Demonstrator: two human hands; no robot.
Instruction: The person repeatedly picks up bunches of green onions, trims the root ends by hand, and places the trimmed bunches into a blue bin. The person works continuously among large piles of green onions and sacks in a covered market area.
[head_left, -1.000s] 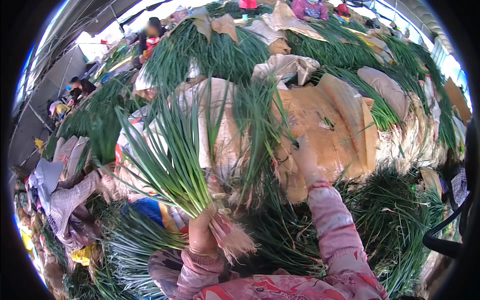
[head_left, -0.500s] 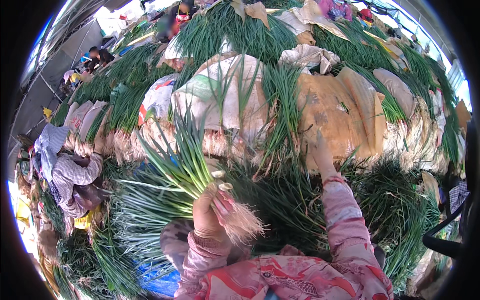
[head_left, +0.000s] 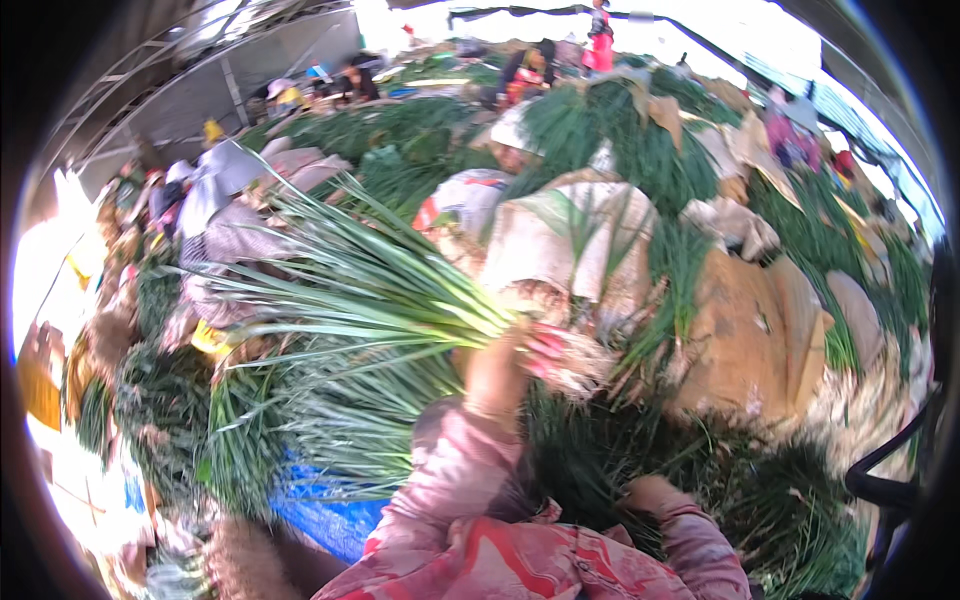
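Note:
My left hand (head_left: 497, 368) is closed round a bunch of green onions (head_left: 440, 290), raised before me. Its long green leaves fan out to the left, while the reddish stem ends and pale roots stick out to the right of my fist. Beneath it lies a heap of green onions (head_left: 370, 425) with leaves pointing left, partly on a blue sheet (head_left: 335, 515). Low on the right, my right hand (head_left: 652, 493) rests at dark green leaves (head_left: 600, 470); its fingers are blurred and partly hidden among them.
Ahead, stacked green onions are partly covered by a white sack (head_left: 540, 240) and a brown sheet (head_left: 745, 330). A person in a grey hood and patterned sleeve (head_left: 235, 240) is close on the left. More people work farther back. A black bar (head_left: 885, 490) stands at the right edge.
The view has swung to the left. My left hand has tipped the bunch so its leaves point left. My right hand has come back from the brown sheet to the dark leaves near me.

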